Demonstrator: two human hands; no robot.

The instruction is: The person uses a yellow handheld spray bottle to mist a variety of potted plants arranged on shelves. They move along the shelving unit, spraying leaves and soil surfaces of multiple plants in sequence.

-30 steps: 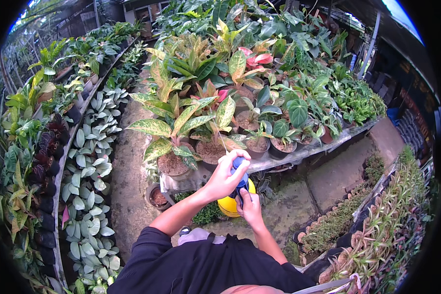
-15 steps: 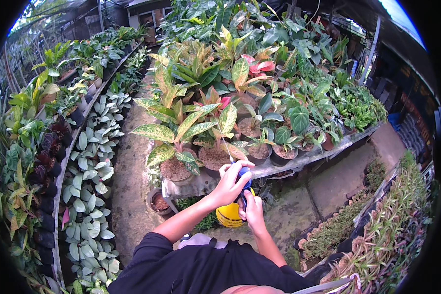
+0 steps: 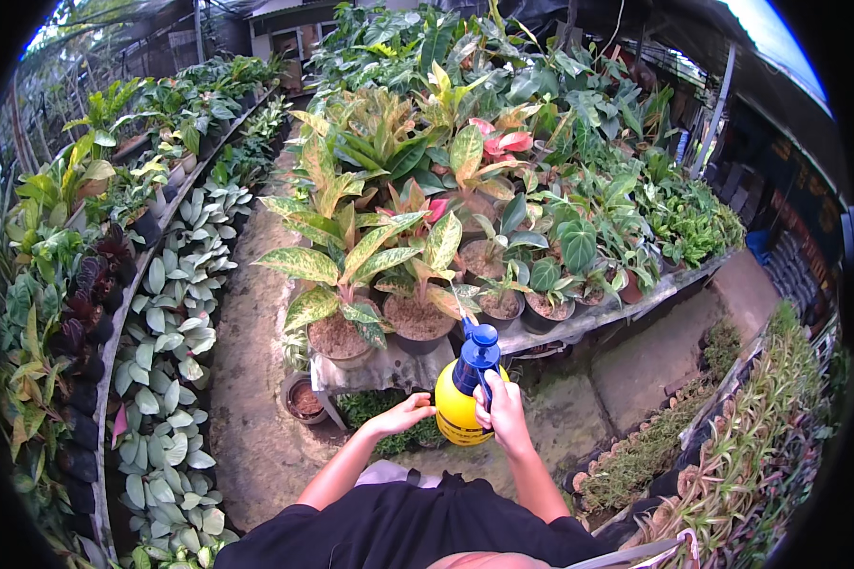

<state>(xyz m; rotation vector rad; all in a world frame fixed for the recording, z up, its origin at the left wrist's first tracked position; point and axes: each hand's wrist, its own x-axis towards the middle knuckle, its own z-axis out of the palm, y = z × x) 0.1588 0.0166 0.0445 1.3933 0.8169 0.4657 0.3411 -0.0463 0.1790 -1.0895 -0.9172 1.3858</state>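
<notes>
R grip (image 3: 506, 414) = mine, clenched round the handle of a spray bottle (image 3: 456, 406), yellow body w/ a blue pump head (image 3: 480, 347) on top. Bottle's held up in the air, off the bench (image 3: 389, 368), just outside its front edge, a bit R of the front-L corner. It's tilted, head leaning fwd, w/ the nozzle (image 3: 467, 326) aimed over the front edge at the pots. Thin pale streak past the nozzle; can't tell if it's spray or a wand.

L grip (image 3: 400, 415) is empty, fingers reaching R, tips right by the bottle's L side; can't tell if they touch it. It's in front of the front edge too, nearer the front-L corner, w/ low green plants (image 3: 387, 406) beyond it on the ground.

On the bench nr the front-L corner: pot w/ a speckled yellow-green plant (image 3: 299, 265), brown soil (image 3: 340, 336) showing. Next one R along the front edge: a dark pot (image 3: 417, 343); then smaller pots, incl. a black pot (image 3: 547, 321). Pink leaves (image 3: 506, 142) farther back, approx mid-bench. Brown-filled pot (image 3: 304, 399) on the floor (image 3: 242, 417), just off the front-L corner.
</notes>
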